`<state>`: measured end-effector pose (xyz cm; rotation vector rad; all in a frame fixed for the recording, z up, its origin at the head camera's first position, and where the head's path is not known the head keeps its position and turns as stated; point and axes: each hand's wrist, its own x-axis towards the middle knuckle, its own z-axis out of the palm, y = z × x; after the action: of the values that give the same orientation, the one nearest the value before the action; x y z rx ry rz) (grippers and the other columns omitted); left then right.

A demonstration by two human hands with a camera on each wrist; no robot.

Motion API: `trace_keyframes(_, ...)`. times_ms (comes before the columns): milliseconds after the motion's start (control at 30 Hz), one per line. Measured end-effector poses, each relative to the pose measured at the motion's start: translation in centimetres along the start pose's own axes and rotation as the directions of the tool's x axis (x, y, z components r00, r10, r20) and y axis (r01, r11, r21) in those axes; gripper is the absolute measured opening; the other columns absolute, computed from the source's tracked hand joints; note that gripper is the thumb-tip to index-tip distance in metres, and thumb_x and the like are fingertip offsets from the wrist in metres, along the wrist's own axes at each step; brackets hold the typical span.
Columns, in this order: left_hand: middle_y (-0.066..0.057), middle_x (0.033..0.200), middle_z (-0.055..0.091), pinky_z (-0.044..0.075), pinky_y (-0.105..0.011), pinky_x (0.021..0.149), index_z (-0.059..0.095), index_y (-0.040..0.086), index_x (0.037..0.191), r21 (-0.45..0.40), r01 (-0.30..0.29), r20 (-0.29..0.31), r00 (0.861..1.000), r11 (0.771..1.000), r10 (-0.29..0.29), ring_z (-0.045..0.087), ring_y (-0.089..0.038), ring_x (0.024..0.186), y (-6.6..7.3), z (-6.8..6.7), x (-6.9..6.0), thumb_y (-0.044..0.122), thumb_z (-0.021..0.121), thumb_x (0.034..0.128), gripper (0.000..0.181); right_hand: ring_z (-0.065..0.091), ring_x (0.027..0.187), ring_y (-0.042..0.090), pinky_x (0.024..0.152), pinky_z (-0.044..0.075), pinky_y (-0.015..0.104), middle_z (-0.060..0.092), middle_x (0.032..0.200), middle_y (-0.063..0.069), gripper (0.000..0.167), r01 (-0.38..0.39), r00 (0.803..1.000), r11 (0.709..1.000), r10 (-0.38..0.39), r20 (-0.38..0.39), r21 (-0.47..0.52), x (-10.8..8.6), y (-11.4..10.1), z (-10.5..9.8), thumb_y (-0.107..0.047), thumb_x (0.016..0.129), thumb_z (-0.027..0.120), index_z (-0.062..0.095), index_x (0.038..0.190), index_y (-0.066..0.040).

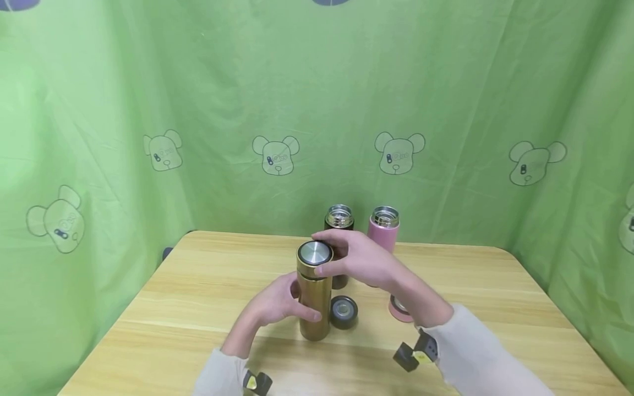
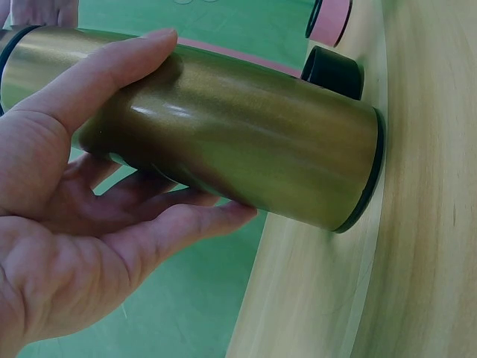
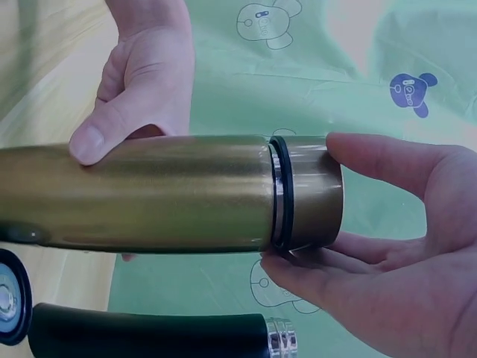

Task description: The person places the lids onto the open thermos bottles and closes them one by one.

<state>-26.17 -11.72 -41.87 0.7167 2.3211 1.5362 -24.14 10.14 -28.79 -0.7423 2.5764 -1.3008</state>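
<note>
A gold thermos bottle (image 1: 315, 308) stands upright on the table, its gold lid (image 3: 317, 192) on the mouth with a thin silver gap below it in the right wrist view. My left hand (image 1: 274, 300) grips the bottle's body, thumb on the near side. Around the lid curl the thumb and fingers of my right hand (image 1: 364, 258). Behind the right hand is a black thermos bottle (image 1: 339, 281), open at its silver mouth. A pink thermos bottle (image 1: 382, 235), also without a lid, stands to its right. Beside the gold bottle lies a black lid (image 1: 344, 312).
A pink lid (image 1: 399, 311) lies on the wooden table (image 1: 198, 313), partly hidden by the right forearm. Green curtains (image 1: 337, 99) with bear-head prints hang behind the table and at both sides.
</note>
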Motion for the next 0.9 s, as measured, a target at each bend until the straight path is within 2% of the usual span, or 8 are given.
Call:
trace_keyframes(233, 0.006, 0.137, 0.063, 0.045, -0.048, 0.111, 0.054, 0.031, 0.141, 0.01, -0.011, -0.001, 1.0, 1.0, 0.011, 0.059, -0.019, 0.128, -0.1, -0.1, 0.1, 0.024, 0.092, 0.0715, 0.08, 0.067, 0.111, 0.02, 0.099, 0.054, 0.043, 0.07, 0.118, 0.001, 0.068, -0.015, 0.996, 0.999, 0.011, -0.086, -0.047, 0.0, -0.3, 0.5, -0.035, 0.077, 0.088, 0.059, 0.134, -0.012)
trace_keyframes(467, 0.007, 0.136, 0.064, 0.044, -0.048, 0.112, 0.054, 0.031, 0.141, 0.003, -0.009, 0.007, 1.0, 1.0, 0.009, 0.058, -0.019, 0.128, -0.1, -0.1, 0.1, 0.023, 0.092, 0.0717, 0.08, 0.064, 0.101, 0.018, 0.089, 0.056, 0.037, 0.068, 0.109, 0.0, 0.068, -0.084, 0.984, 0.991, 0.066, -0.168, -0.102, 0.1, -0.5, 1.1, -0.044, 0.072, 0.09, 0.058, 0.124, -0.014)
trace_keyframes(767, 0.007, 0.136, 0.063, 0.044, -0.048, 0.112, 0.053, 0.031, 0.142, -0.009, -0.007, 0.01, 1.0, 1.0, 0.007, 0.059, -0.019, 0.128, 0.1, -0.1, 0.0, 0.021, 0.091, 0.0718, 0.08, 0.063, 0.1, 0.019, 0.086, 0.055, 0.036, 0.066, 0.108, 0.001, 0.067, -0.098, 0.98, 0.988, 0.075, -0.182, -0.116, 0.1, -0.3, 1.4, -0.046, 0.073, 0.089, 0.056, 0.122, -0.013)
trace_keyframes(900, 0.006, 0.136, 0.064, 0.045, -0.047, 0.111, 0.053, 0.03, 0.142, -0.016, -0.004, 0.012, 1.0, 1.0, 0.004, 0.059, -0.019, 0.128, 0.1, -0.1, 0.0, 0.021, 0.091, 0.0722, 0.08, 0.063, 0.102, 0.02, 0.088, 0.055, 0.038, 0.066, 0.111, 0.004, 0.071, -0.079, 0.985, 0.992, 0.062, -0.159, -0.103, 0.1, -0.3, 1.3, -0.045, 0.074, 0.089, 0.054, 0.126, -0.011)
